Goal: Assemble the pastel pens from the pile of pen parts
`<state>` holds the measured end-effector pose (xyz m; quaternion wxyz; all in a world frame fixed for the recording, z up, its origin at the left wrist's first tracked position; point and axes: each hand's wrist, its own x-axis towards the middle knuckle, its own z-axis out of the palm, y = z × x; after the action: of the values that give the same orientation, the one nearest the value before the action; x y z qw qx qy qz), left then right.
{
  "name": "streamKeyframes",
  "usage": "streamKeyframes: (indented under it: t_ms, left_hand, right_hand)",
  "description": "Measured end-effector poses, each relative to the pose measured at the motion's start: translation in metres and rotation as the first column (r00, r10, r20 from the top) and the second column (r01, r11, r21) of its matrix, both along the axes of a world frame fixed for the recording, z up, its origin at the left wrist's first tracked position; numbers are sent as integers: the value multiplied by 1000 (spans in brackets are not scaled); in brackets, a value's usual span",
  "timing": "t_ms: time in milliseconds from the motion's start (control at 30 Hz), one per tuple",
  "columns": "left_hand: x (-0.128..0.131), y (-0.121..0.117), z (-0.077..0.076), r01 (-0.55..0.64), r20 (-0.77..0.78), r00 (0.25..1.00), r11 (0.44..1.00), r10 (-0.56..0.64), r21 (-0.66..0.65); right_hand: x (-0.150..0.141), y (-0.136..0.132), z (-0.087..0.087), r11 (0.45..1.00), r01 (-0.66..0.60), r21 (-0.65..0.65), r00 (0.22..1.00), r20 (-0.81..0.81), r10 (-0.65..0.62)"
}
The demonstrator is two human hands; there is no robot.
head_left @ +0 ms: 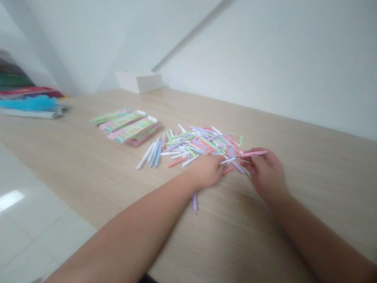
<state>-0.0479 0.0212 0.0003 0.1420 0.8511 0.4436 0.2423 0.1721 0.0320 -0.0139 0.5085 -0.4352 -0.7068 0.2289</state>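
Note:
A loose heap of slim pastel sticks (pixel 200 143) in pink, white, blue, green and lilac lies on the light wood tabletop (pixel 294 157). My left hand (pixel 206 171) rests on the heap's near edge, its fingers over the sticks, and I cannot tell whether it grips any. My right hand (pixel 266 173) pinches a pink stick (pixel 253 154) between fingers and thumb. A lilac stick (pixel 194 202) lies apart, just below my left hand.
Three flat pink-and-green packets (pixel 126 127) lie left of the heap. A white box (pixel 139 81) stands at the back against the wall. Folded colourful fabrics (pixel 26 96) sit at the far left, and the table's edge drops to a pale tiled floor (pixel 38 232).

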Motion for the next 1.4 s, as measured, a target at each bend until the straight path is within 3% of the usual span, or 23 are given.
streamKeyframes:
  t_ms: [167, 333, 633, 767, 967, 1233, 1400]
  left_hand:
    - [0, 0, -1, 4, -6, 1000, 1000, -4, -6]
    - [0, -1, 0, 18, 5, 1000, 999, -18, -36]
    - [-1, -1, -2, 32, 0, 999, 999, -32, 11]
    - [-1, 0, -2, 18, -38, 999, 1000, -18, -2]
    - [0, -2, -2, 41, 8, 999, 998, -41, -47]
    - [-2, -3, -1, 91, -58, 994, 995, -93, -36]
    - [-3, -3, -3, 108, -30, 993, 992, -111, -69]
  right_hand:
    - [-3, -2, 3, 990, 52, -132, 941, -327, -92]
    - [-2, -2, 1, 994, 14, -106, 970, -239, -39]
    - [-3, -6, 0, 977, -49, -207, 946, -323, -21]
    - [-1, -6, 2, 959, -130, -253, 948, -316, 45]
    - [-8, -12, 5, 950, -186, -252, 982, -82, 170]
    - [-4, -16, 13, 994, -61, -89, 962, 262, 82]
    - [-3, -18, 14, 996, -67, -64, 947, 310, 83]
